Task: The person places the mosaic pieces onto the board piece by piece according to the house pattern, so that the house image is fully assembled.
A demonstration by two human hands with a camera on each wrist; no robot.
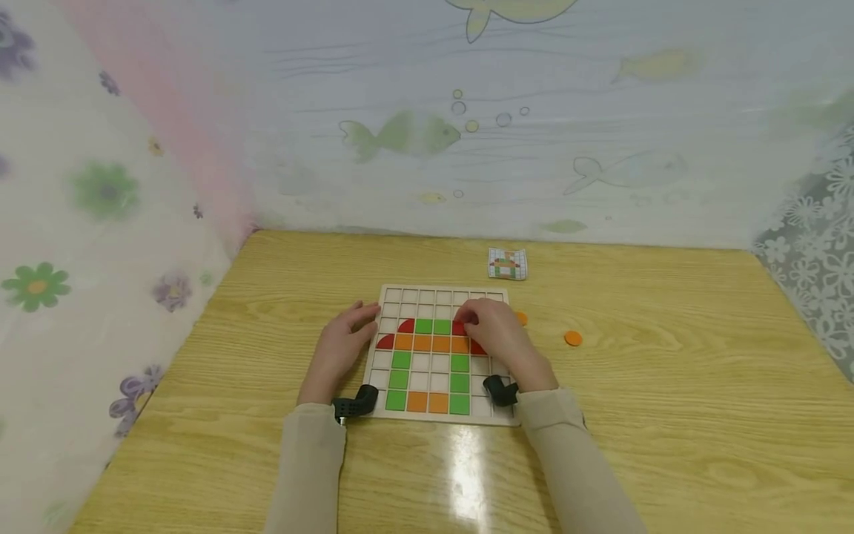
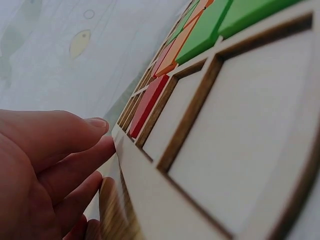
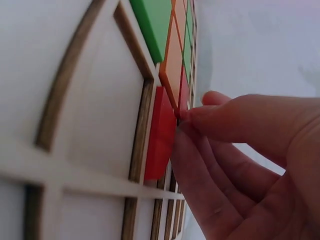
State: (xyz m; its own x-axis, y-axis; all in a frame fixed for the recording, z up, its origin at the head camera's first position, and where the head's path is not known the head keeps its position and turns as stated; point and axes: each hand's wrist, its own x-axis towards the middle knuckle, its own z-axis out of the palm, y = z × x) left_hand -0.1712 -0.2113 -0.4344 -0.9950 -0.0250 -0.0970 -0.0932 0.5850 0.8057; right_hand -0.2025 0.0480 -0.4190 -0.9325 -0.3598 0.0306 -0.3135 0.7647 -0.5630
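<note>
A wooden grid board [image 1: 445, 420] lies on the table with green, orange and red tiles in its cells. My right hand [image 1: 499, 335] is over the board's right half. Its thumb and fingertips pinch a red tile [image 3: 184, 92] at its cell, partly covered by the fingers. Just nearer, another red tile [image 3: 161, 135] with a curved side sits in a cell. Beside the board's left edge is my left hand [image 1: 342, 347], fingers loosely extended, fingertips at the rim [image 2: 118, 131]. A red quarter-round tile [image 1: 385, 342] lies near it in the left column.
Behind the board lies a small pattern card [image 1: 507, 264] showing a coloured grid. To the right are an orange round piece [image 1: 573, 338] and another orange piece [image 1: 522, 318], partly hidden by my right hand. Patterned walls border the table [image 1: 674, 415] at the back and left.
</note>
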